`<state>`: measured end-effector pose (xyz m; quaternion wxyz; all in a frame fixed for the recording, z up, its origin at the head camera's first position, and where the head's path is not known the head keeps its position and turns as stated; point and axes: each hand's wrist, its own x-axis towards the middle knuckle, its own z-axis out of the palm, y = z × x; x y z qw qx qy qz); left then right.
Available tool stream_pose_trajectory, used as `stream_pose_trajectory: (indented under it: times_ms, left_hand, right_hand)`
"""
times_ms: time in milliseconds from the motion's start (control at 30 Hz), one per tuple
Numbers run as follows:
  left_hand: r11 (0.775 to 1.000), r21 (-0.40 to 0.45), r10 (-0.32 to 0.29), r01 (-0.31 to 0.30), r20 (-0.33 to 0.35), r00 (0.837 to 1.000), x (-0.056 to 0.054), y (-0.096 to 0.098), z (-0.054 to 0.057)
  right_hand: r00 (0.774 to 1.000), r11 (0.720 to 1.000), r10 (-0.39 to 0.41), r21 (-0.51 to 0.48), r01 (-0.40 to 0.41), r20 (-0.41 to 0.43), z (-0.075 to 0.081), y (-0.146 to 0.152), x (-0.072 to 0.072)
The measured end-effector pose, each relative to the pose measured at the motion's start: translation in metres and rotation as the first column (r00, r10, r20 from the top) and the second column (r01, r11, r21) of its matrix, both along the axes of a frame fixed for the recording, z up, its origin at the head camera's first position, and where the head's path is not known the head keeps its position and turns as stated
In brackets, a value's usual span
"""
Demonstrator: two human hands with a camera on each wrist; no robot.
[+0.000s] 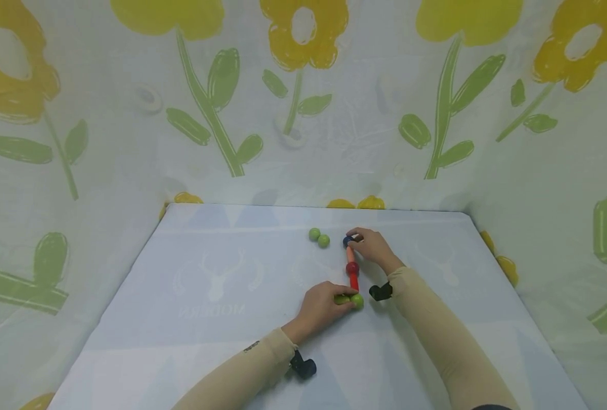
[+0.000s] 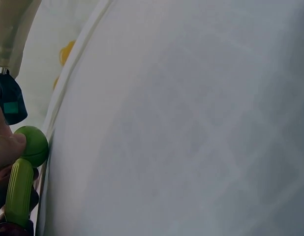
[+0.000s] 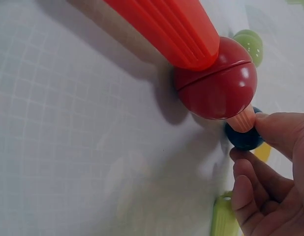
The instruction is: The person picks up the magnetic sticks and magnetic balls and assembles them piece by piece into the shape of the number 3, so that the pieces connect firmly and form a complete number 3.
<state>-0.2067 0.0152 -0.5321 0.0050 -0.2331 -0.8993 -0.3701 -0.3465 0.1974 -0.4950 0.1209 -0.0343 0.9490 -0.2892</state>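
Observation:
A chain of magnetic-looking rods and balls lies on the table. From its far end run a blue ball (image 1: 348,241), a peach rod (image 1: 350,254), a red ball (image 1: 352,267) and a red ridged rod (image 1: 353,282). A green ball (image 1: 357,301) is at the near end, with a green rod (image 1: 341,299) beside it. My left hand (image 1: 320,306) holds the green ball, thumb on it in the left wrist view, the rod partly covered. My right hand (image 1: 374,247) pinches the blue ball between thumb and index finger; its other fingers are curled loosely in the right wrist view.
Two loose green balls (image 1: 319,237) lie left of the right hand. Another green ridged piece (image 3: 224,216) shows below the right fingers. The table (image 1: 155,273) has a pale patterned cloth; a flowered curtain (image 1: 355,125) stands behind it and on both sides.

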Motion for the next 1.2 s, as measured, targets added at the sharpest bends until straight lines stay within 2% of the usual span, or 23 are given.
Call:
stream_pose_trajectory:
  times_ms: [233, 633, 967, 1200]
  left_hand:
    - [1.000, -0.011, -0.003, 0.003, 0.000, 1.000, 0.000, 0.003, -0.005]
    - [1.000, -0.001, -0.026, 0.026, -0.013, 1.000, 0.002, 0.006, -0.004]
    - [1.000, -0.009, -0.021, 0.020, -0.030, 0.999, 0.003, 0.008, -0.004]
    - [1.000, -0.018, -0.022, 0.022, -0.042, 0.999, 0.003, 0.008, -0.004]
  right_hand:
    - [1.000, 1.000, -0.004, -0.020, 0.004, 0.006, 0.000, 0.002, 0.005]
    - [1.000, 1.000, -0.012, -0.028, 0.012, -0.018, 0.001, 0.006, 0.009]
    - [0.992, 1.000, 0.017, -0.011, -0.018, -0.125, 0.002, 0.020, 0.009]
    - [0.985, 0.998, -0.018, -0.056, 0.009, -0.174, -0.002, 0.041, 0.009]
